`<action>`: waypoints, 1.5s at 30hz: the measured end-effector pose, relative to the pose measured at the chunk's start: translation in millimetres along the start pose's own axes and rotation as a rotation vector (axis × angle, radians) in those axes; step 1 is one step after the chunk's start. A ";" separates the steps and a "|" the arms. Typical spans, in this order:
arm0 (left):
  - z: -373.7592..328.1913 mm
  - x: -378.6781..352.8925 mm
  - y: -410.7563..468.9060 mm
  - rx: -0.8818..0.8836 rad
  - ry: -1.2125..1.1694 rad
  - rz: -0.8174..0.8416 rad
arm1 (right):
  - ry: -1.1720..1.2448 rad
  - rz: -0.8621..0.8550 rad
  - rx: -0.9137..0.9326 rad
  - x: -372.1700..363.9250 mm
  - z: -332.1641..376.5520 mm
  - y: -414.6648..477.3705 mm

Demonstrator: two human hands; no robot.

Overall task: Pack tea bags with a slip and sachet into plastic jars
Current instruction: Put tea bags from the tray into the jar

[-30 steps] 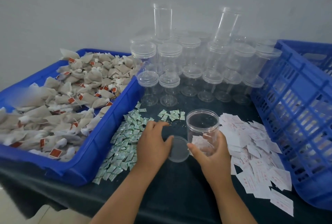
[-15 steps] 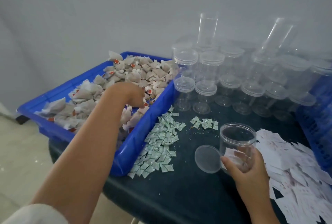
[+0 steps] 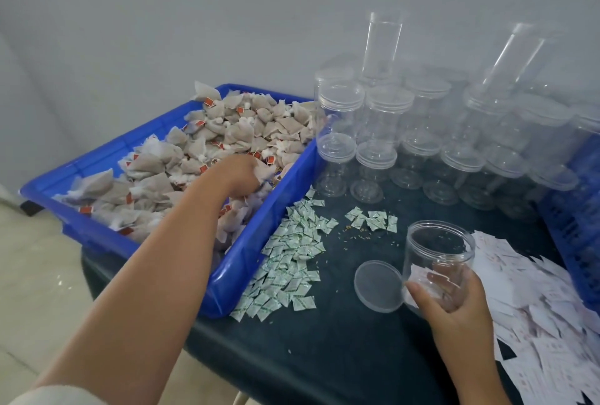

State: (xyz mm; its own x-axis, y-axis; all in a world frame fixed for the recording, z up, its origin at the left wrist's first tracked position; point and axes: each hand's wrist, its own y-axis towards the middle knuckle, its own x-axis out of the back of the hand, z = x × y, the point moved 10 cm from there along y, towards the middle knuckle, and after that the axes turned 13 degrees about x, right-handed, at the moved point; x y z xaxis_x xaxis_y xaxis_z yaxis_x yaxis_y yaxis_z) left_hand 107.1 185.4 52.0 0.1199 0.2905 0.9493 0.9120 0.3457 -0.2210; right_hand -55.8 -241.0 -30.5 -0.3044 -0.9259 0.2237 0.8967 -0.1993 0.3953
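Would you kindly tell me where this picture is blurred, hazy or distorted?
Head view: soft, even light, no hard shadows; the stacked jars at the back look hazy; the left hand in the tea bags is slightly blurred; the open jar in the right hand is sharper.

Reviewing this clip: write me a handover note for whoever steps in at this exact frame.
Left hand: reaching into the blue tray, buried among the tea bags; whether it grips one is unclear.
Right hand: holds the open jar, with its lid lying on the table beside it.
Sachets lie between the tray and the jar. Slips are piled right of the jar, and lidded empty jars stand behind.
Done: jar opened; a slip seems to be inside.
Left: add tea bags, add a sachet if absent, close the lid.
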 end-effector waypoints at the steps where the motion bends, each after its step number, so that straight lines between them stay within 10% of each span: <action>1: 2.2 8.0 1.8 0.013 -0.077 -0.045 | -0.008 -0.003 0.004 1.2 0.4 0.4; 12: 11.7 63.1 -27.7 0.046 -1.037 -0.132 | 0.028 0.046 0.028 -3.1 1.7 -0.5; 28: -188.0 -7.3 -174.8 -0.323 -1.130 0.504 | 0.053 0.175 0.089 -14.8 14.3 -3.0; 36: -202.3 -44.1 -187.8 -0.468 -0.526 0.249 | 0.070 0.086 0.073 -5.4 14.1 -1.4; 45: -192.2 -17.0 -184.2 -0.467 -0.821 0.167 | 0.169 0.043 0.041 -4.1 12.4 -1.8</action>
State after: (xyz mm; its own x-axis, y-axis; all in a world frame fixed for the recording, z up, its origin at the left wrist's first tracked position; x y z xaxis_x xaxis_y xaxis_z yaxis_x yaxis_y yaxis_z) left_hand 12.4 -54.7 119.5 0.1124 0.8999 0.4213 0.9936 -0.0963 -0.0594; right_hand -60.1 -232.8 -21.1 -0.2049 -0.9747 0.0895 0.8926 -0.1486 0.4257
